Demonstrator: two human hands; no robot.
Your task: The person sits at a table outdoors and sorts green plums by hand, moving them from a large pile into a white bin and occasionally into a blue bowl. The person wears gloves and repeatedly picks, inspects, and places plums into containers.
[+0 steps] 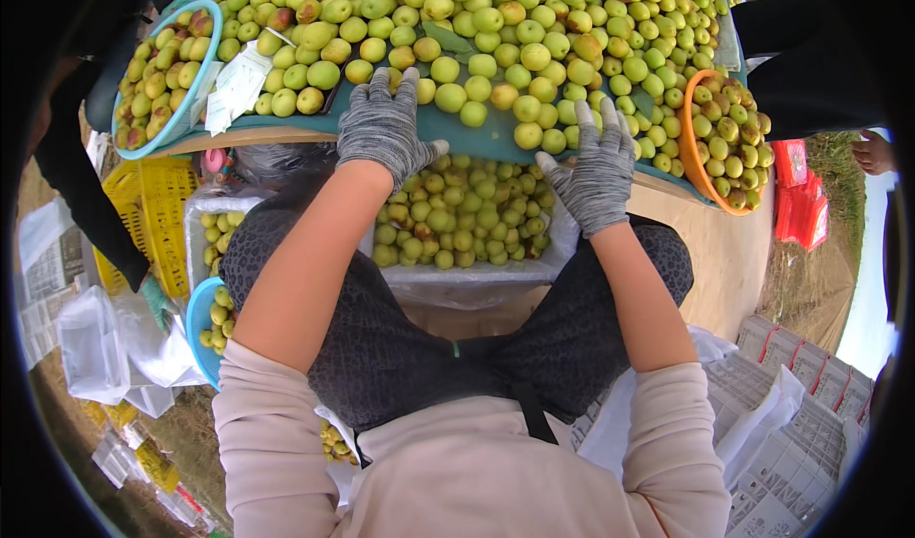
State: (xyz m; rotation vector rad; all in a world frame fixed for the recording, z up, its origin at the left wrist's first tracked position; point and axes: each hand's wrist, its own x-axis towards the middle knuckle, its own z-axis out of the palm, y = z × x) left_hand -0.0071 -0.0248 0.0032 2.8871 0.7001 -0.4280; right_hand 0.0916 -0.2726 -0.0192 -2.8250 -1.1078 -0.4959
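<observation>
Small round yellow-green fruits (486, 19), some with reddish-brown patches, lie heaped on a table covered in teal cloth (467, 138). At the table's near edge rests my left hand (383, 130) in a grey knitted glove. Its fingers are stretched and apart, the tips by the nearest fruits, with nothing held. My right hand (598, 178), gloved alike, is spread at the same edge further right, its fingertips beside the fruits. Below and between my hands, a lined crate (457, 276) holds more of these fruits.
A blue-rimmed basket (215, 33) of browner fruits stands at left, beside white papers (236, 85). An orange basket (696, 147) of fruits is at right. Yellow crates (157, 214), grey crates (791, 443) and red boxes (799, 200) surround me. A co-worker's gloved hand (155, 300) shows at left.
</observation>
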